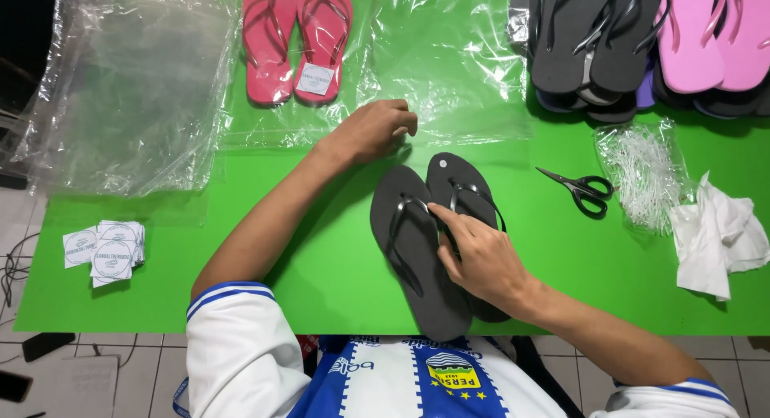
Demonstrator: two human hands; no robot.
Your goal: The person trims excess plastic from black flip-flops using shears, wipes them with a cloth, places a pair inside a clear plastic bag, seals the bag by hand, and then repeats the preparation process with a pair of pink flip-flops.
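A pair of black sandals (429, 241) lay side by side, partly overlapping, near the front edge of the green table (321, 265), toes pointing away from the person. The right hand (481, 257) rested on them — fingers loosely curled, the forefinger stretched out to touch the strap of the left-lying sandal; it gripped nothing visibly. The left hand (373, 131) hovered just beyond the sandals' toes, its fingers curled inward at the edge of a clear plastic bag (417, 73) spread flat on the table; whether it pinched the plastic could not be told. Further back lay a pair of red sandals (297, 41), one bearing a white label. To the right — scissors (581, 189), a bundle of clear plastic ties (642, 173) and crumpled white paper (718, 237). A stack of labels (108, 249) sat far left.
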